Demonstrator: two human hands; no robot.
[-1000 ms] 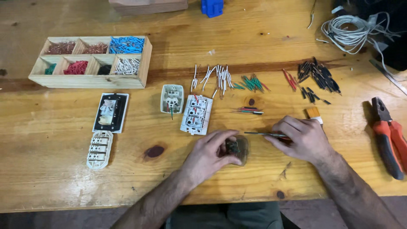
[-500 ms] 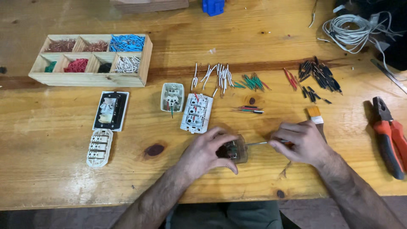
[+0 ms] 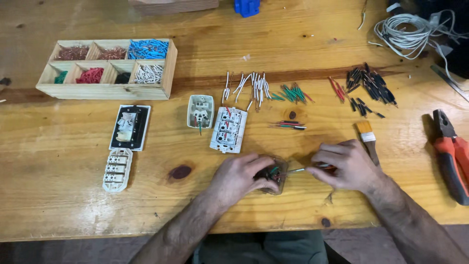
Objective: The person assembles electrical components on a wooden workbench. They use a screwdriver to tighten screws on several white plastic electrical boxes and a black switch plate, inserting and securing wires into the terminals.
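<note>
Your left hand [image 3: 239, 177] lies on the wooden table [image 3: 58, 210] with its fingers curled around a small switch module [image 3: 273, 174], holding it down at the near edge of the bench, right in front of you. The module sits under your left fingertips and just to the left of your right hand [image 3: 344, 165]. Your right hand is closed in a pinch on a thin screwdriver [image 3: 305, 169], whose metal shaft runs leftward from your fingers and meets the module's right side. The two hands are close together, with only the bare shaft showing between them.

The module is a small, squarish block with a clear or brownish casing; you can see bits of red and green wire inside it. Most of it is hidden by your fingers, so its exact shape cannot be told.

Just beyond your left hand lies a white triple switch block [image 3: 228, 129], and beside that a smaller white socket insert [image 3: 201, 111]. Beyond your right hand rests a small paintbrush [image 3: 367, 140], and further right lie red-handled pliers [image 3: 452, 156]. Farther out, past both hands, loose wire pieces [image 3: 254, 87] in white, green, red and black are spread in groups. Well off to your left stands a wooden sorting tray [image 3: 168, 68].
</note>
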